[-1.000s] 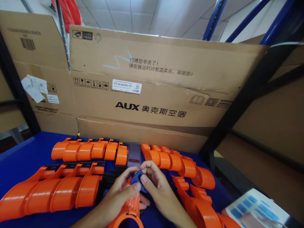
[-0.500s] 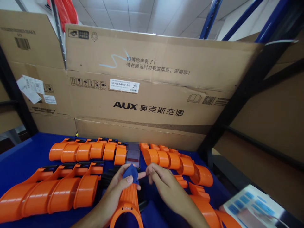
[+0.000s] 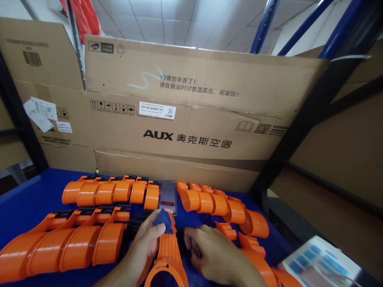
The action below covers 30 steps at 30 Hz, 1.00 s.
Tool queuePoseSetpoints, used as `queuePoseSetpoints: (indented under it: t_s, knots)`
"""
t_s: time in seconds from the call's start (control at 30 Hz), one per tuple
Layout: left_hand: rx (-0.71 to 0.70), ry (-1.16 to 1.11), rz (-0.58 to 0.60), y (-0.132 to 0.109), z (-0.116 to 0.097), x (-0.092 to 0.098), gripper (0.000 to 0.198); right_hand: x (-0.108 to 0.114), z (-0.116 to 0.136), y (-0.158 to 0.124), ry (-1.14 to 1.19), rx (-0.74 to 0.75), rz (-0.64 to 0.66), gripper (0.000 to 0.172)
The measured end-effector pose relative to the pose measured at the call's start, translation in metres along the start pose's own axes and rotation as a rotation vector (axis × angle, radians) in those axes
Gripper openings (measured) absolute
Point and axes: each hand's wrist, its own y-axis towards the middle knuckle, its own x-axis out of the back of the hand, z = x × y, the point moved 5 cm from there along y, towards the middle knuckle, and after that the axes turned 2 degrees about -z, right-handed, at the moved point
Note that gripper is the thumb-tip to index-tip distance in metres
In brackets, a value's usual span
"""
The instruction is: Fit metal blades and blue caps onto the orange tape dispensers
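My left hand (image 3: 146, 239) grips an orange plastic part (image 3: 168, 249) with ridged sides and a round ring at its near end. The thumb presses a dark blue plastic piece (image 3: 164, 221) against the far end of that part. To the right, apart from it, my right hand (image 3: 212, 253) is low over the table with its fingers curled in. Whatever those fingers hold, if anything, is hidden. Dark parts (image 3: 138, 223) lie partly hidden behind my left hand.
Rows of orange ringed parts (image 3: 107, 243) line the left of the blue table surface (image 3: 54, 185); more orange parts (image 3: 235, 209) stand on the right. A phone (image 3: 168, 197) lies between them. A white panel with blue print (image 3: 321, 261) sits at right. Cardboard (image 3: 185, 119) walls the back.
My right hand has moved away from the blue piece, down and slightly right, its fingers curling in. The held orange part has shifted slightly right, showing more of its orange far end beside the blue piece.
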Motion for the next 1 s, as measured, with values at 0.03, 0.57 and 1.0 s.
queuePoseSetpoints:
  t_s: [0.03, 0.57, 1.0]
  knots:
    - [0.006, -0.004, 0.016, 0.0, 0.0, 0.0, 0.023, 0.001, -0.001, 0.001, -0.004, 0.001, -0.038, 0.029]
    - [0.039, 0.104, 0.145, -0.008, 0.001, -0.009, 0.036, 0.015, -0.011, 0.008, 0.879, -0.092, -0.638, 0.029]
    - [-0.048, -0.027, 0.089, 0.002, -0.004, 0.004, 0.038, -0.011, 0.0, 0.009, 0.962, -0.192, -0.476, 0.044]
